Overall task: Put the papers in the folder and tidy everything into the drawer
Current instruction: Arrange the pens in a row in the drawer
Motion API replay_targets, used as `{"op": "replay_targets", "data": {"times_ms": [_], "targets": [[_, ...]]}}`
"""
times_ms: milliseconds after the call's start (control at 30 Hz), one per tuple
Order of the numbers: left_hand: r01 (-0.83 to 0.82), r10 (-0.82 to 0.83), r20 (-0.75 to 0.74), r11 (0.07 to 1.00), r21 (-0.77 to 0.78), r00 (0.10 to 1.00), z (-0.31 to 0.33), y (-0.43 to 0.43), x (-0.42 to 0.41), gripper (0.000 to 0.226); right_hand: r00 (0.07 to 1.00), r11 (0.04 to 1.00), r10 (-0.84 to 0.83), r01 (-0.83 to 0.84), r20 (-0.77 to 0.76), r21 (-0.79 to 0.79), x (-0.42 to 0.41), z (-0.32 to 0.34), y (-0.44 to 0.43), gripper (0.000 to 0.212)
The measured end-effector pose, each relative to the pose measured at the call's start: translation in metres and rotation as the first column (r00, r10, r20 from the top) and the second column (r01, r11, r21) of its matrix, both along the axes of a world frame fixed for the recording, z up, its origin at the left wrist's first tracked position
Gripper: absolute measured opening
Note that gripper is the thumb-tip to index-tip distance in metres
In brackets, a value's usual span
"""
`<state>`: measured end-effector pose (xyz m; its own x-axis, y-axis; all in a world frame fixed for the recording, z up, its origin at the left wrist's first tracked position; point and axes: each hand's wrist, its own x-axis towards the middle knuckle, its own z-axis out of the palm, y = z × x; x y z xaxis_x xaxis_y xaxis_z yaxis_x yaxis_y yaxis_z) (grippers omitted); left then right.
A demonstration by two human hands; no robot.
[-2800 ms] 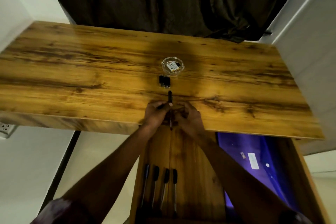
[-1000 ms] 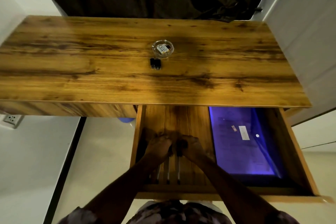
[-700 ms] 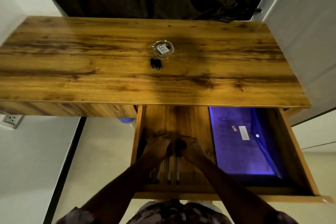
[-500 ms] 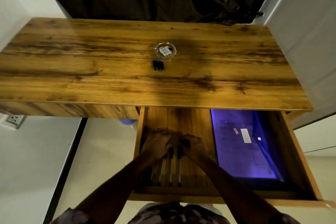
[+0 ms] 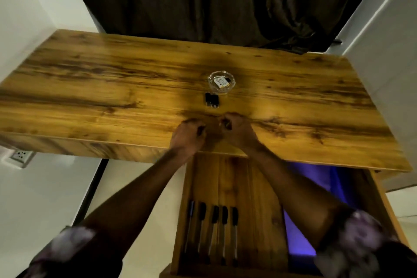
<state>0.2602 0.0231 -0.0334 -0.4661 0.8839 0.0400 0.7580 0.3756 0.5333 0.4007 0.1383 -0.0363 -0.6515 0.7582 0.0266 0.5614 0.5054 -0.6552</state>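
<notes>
Left hand (image 5: 189, 134) and right hand (image 5: 237, 129) curled over brown wooden desk (image 5: 90, 97); pinching anything, we cannot tell. Small black clips (image 5: 212, 100) just beyond our knuckles; purple plastic folder (image 5: 297, 239) in open wooden drawer (image 5: 259, 198) behind our wrists. Risk: a hasty grab flicks clips off the edge.

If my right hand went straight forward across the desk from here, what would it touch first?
Probably the small black objects, just ahead of your right hand; the glass dish lies beyond them.

I see five pens (image 5: 213, 232) side by side front-left in the open drawer (image 5: 259, 210), purple folder (image 5: 297, 239) flat at right
</notes>
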Motion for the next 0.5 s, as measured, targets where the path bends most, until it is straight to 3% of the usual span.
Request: {"op": "replay_targets", "data": {"times_ms": [133,267,367,500], "targets": [[0.023,-0.019,0.088,0.999,-0.039,0.996,0.008,0.027,-0.034,0.026,0.998,0.999,-0.032,0.031,0.05,0.018,-0.042,0.0,0.038,0.028],[0.077,-0.07,0.121,0.996,-0.054,0.99,0.007,0.043,-0.052,0.04,0.994,0.999,-0.014,0.009,0.107,0.042,-0.069,-0.011,0.056,0.056],[0.089,-0.079,0.126,0.993,-0.075,0.989,0.002,0.054,-0.067,0.038,0.976,0.997,0.057,-0.066,0.212,0.033,-0.083,-0.017,0.065,0.071],[0.126,-0.114,0.147,0.989,-0.077,0.983,0.0,0.07,-0.077,0.05,0.951,0.987,0.098,-0.13,0.293,0.091,-0.086,-0.013,0.069,0.066]]}}
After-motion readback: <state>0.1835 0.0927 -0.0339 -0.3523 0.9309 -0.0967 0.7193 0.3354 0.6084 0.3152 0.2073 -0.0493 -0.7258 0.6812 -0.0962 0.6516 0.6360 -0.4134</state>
